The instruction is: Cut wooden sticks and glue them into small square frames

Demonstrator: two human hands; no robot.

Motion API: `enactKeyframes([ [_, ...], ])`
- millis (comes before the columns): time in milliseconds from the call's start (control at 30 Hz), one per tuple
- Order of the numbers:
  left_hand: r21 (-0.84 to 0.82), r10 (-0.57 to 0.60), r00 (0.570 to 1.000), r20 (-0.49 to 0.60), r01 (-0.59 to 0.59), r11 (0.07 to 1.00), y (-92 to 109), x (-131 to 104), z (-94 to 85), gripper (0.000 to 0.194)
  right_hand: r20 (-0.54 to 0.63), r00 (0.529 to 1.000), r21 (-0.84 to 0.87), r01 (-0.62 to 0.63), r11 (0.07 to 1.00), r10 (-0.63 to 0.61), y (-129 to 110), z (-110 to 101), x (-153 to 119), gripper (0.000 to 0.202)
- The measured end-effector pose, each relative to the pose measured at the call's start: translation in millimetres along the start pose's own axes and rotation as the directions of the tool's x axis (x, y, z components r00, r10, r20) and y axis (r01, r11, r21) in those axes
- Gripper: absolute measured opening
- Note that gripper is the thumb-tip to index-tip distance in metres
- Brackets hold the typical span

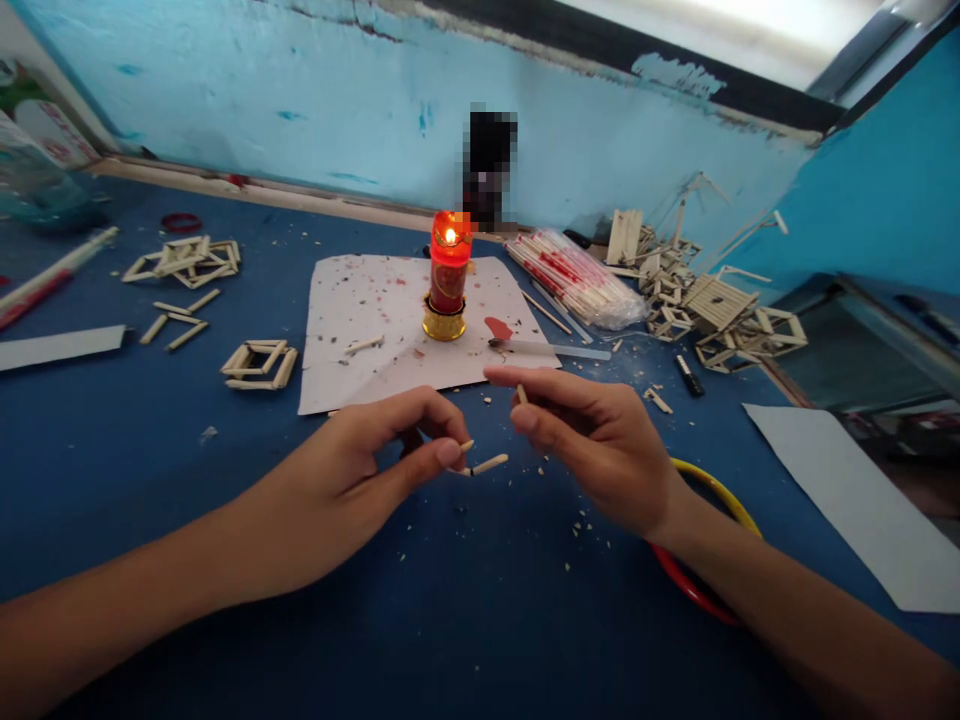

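My left hand (409,450) pinches a small piece of wooden stick (466,446) between thumb and fingertips. Just below it, a joined stick piece with a dark spot (491,463) shows beside the fingertips; whether it is held too, I cannot tell. My right hand (592,430) grips a short wooden stick (522,393) between thumb and forefinger. Beyond both hands, a lit red candle (448,280) on a gold base stands on a stained white sheet (352,300). A blade-like tool with a dark tip (562,349) lies across the sheet's right edge.
Stick frames (259,365) and loose joined sticks (180,318) lie at left. At back right are a plastic bag of sticks (577,277) and a tall stick structure (720,300). A yellow and red ring (720,487) lies under my right forearm.
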State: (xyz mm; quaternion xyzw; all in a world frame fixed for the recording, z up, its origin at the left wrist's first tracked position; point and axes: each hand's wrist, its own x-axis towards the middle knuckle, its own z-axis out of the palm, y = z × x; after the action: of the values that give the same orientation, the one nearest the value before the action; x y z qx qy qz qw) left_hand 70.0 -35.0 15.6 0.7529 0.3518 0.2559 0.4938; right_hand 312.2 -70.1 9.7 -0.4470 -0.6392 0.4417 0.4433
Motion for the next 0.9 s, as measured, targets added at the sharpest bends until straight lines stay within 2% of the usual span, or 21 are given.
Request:
enactKeyframes([
  [67,-0.132,-0.044,0.999,-0.016,0.041,0.99,2,-1,4.9,0.015,-0.048,0.999,0.005,0.002,1.0,-0.002,-1,4,-2,0.035],
  [133,-0.219,-0.076,0.997,-0.034,0.067,0.973,4,-2,8.4,0.01,-0.093,0.995,0.061,-0.018,0.998,0.024,-2,8,-3,0.027],
  [200,-0.261,-0.09,0.994,-0.057,0.072,0.963,6,-2,10.7,0.008,-0.136,0.991,0.021,-0.007,1.0,0.01,-5,11,-5,0.017],
  [300,-0.29,-0.109,0.991,-0.073,0.083,0.954,9,-2,13.6,0.007,-0.123,0.992,-0.09,0.006,0.996,-0.017,-10,12,-6,0.007],
  [433,-0.3,-0.163,0.976,-0.142,0.115,0.947,13,-2,18.7,0.004,-0.103,0.994,-0.069,-0.041,0.997,0.034,-15,14,-8,0.006],
  [600,-0.29,-0.175,0.961,-0.213,0.109,0.951,15,-3,22.7,0.006,-0.139,0.99,-0.11,-0.026,0.994,0.011,-18,20,-9,0.006],
  [900,-0.429,-0.211,0.961,-0.179,0.116,0.896,17,-2,24.1,0.01,-0.162,0.986,-0.059,-0.032,0.998,0.022,-16,25,-11,0.008],
])
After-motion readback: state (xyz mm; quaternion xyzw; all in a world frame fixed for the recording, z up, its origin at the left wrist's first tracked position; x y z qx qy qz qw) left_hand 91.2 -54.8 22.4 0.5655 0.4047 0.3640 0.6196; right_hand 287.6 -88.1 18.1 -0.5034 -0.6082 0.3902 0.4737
